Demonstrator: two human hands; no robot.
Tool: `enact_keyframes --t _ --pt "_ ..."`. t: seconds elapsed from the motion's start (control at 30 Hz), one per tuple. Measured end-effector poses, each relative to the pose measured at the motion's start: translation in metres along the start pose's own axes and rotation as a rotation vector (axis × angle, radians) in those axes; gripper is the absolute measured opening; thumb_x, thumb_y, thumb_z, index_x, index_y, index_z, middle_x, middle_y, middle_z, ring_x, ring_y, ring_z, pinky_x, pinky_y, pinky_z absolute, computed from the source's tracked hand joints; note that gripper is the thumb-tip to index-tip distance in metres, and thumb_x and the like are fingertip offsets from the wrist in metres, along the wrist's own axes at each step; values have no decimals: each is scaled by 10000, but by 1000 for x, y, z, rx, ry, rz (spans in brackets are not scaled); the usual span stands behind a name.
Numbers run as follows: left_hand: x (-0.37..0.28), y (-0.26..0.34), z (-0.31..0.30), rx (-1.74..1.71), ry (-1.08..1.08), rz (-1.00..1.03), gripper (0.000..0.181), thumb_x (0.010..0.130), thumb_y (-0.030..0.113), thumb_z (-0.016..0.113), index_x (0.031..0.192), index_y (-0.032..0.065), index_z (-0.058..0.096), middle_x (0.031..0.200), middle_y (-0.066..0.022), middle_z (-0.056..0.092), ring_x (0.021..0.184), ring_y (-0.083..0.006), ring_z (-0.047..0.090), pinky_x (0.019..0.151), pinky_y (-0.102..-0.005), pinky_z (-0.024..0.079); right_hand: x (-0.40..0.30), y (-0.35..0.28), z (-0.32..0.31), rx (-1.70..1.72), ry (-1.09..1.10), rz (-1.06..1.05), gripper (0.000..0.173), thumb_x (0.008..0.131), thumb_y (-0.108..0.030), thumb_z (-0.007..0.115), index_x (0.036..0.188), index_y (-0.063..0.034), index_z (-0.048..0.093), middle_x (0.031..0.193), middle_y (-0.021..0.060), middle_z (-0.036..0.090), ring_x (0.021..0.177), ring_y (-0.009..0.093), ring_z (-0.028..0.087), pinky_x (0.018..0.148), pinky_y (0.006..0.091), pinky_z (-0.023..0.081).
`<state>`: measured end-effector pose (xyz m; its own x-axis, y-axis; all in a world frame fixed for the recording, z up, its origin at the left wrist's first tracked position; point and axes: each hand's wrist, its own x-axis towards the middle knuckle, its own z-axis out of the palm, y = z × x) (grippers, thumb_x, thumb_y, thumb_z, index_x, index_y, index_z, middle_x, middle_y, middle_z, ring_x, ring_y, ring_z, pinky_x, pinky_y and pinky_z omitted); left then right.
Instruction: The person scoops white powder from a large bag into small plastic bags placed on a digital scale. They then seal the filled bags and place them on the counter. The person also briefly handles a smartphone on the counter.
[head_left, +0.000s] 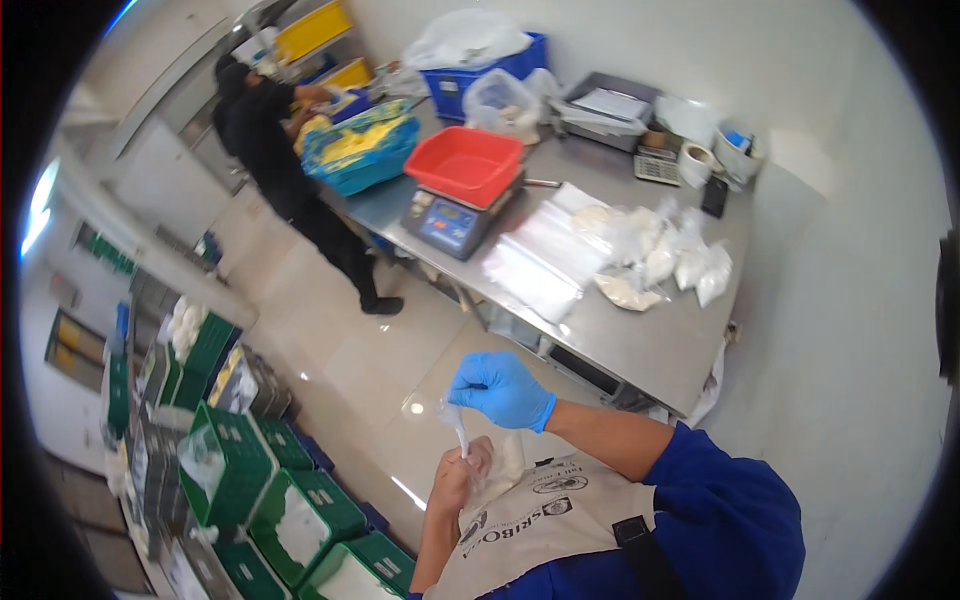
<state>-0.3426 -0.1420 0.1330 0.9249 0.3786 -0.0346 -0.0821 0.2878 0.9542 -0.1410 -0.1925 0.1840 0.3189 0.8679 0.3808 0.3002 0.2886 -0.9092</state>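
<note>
In front of my apron, my bare left hand (459, 474) grips the gathered neck of a small clear plastic bag (507, 469) with pale contents. My right hand (501, 391), in a blue glove, pinches the bag's twisted upper end (459, 429) above the left fist. Beyond my hands, on a steel table (652, 352), lie several small clear bags of whitish powder (675, 259) and a stack of flat clear plastic bags (551, 255). Left of the stack, a red plastic tray (466, 166) rests on a digital weighing scale (442, 225).
A co-worker in dark clothes (262, 150) stands at the table's far left, beside a blue bag of yellow material (360, 146). A blue crate (487, 71), calculator (657, 166) and tape roll (697, 163) sit along the back. Green crates (289, 517) line the lower left.
</note>
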Motion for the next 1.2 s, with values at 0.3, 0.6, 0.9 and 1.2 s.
enact_keyframes --t 0.3,0.6,0.9,1.2 --pt "123 6 6 142 740 82 150 923 207 595 970 65 611 886 -21 592 771 -85 509 633 -253 407 -43 16 -166 -243 275 302 516 829 -231 761 1299 -82 610 1143 138 662 990 258 639 847 365 516" --pt "224 -32 144 556 -385 -150 340 865 162 753 1151 6 656 1023 -79 713 872 -153 691 792 -280 544 -124 87 -213 -312 49 657 406 813 -170 719 1198 -88 618 1146 153 676 1017 340 669 881 420 521" --pt "341 -36 109 897 59 -27 272 885 190 717 1090 13 687 955 -80 733 826 -170 706 741 -295 552 -106 172 -293 -980 347 343 141 849 -208 641 948 -153 724 1305 156 612 1237 329 562 1049 459 403" --pt "480 -72 127 1446 -102 390 543 726 180 806 1227 96 616 1231 -152 652 1133 -301 632 926 -424 516 -148 186 -304 -511 120 578 228 834 -127 657 1055 -122 714 1116 149 675 1032 313 646 907 399 505"
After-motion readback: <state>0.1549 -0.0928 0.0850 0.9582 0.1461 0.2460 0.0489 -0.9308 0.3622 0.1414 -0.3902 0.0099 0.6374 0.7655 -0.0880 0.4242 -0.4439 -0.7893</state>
